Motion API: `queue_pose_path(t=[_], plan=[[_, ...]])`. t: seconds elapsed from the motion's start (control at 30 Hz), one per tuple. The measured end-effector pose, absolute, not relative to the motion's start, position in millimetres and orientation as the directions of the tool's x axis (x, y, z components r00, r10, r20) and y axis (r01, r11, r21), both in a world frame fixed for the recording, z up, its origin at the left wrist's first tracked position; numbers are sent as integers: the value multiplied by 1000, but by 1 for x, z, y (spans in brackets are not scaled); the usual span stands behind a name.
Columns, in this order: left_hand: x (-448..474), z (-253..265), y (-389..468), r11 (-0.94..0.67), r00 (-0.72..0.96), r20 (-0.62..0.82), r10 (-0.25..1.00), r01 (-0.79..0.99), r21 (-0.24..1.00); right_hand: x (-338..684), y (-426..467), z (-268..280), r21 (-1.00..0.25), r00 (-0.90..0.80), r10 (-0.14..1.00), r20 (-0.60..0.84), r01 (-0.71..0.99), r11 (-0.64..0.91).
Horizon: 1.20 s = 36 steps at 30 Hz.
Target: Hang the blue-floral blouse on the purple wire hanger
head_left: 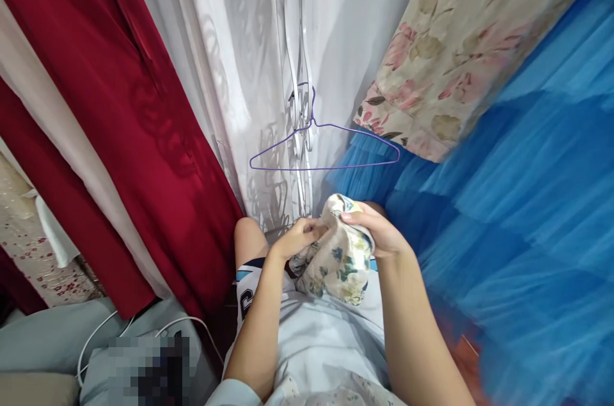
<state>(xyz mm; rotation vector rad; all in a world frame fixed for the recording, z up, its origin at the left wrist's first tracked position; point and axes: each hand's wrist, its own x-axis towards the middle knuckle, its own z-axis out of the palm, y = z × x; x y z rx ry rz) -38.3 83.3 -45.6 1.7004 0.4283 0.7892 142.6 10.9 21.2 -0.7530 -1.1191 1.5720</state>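
A bunched piece of floral cloth, cream with blue, green and yellow flowers, hangs between my two hands above my lap. My right hand grips its upper right part, the thumb pressed on top and the fingers behind it. On the other side, my left hand has its fingers closed on the cloth's left edge; some fingertips are hidden in the folds. What kind of garment the cloth is cannot be made out. Just beyond my hands, a purple hanger with nothing on it hangs from a white metal stand.
Red curtains hang at the left, white curtains behind the stand. A floral fabric and a layered blue tulle skirt fill the right side. At lower left lie grey cushions and a white cable.
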Motion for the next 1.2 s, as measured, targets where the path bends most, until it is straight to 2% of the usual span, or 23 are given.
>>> queue_pose_path(t=[0.1, 0.23, 0.3, 0.4, 0.5, 0.67, 0.83, 0.9, 1.03, 1.2], plan=[[-49, -70, 98, -395, 662, 256, 705, 67, 916, 163, -1, 28, -952, -116, 990, 75, -304, 36], [-77, -68, 126, -507, 565, 230, 792, 400, 763, 181, -10, 37, -984, 12, 991, 131, -116, 132], [-94, -52, 139, -604, 591, 265, 762, 502, 619, 181, -10, 40, -982, 38, 984, 175, -66, 177], [-122, -19, 151, -705, 636, 305, 709, 628, 329, 174, -8, 40, -956, 160, 943, 290, -4, 295], [-153, 11, 156, -708, 649, 299, 699, 688, 162, 168, 0, 36, -892, 240, 863, 445, 203, 404], [-193, 48, 172, -643, 599, 308, 739, 764, 58, 171, 41, 28, -720, 107, 798, 593, 515, 466], [-201, 74, 194, -599, 578, 330, 746, 799, -48, 189, 99, 37, -496, -22, 730, 683, 720, 486], [-198, 81, 197, -576, 564, 374, 737, 812, -90, 196, 116, 45, -415, -56, 748, 662, 803, 428], [-196, 87, 189, -552, 554, 489, 674, 817, -166, 199, 131, 56, -271, -96, 848, 521, 924, 271], [-198, 94, 167, -562, 538, 588, 604, 811, -165, 187, 128, 53, -219, -47, 849, 526, 958, 188]])
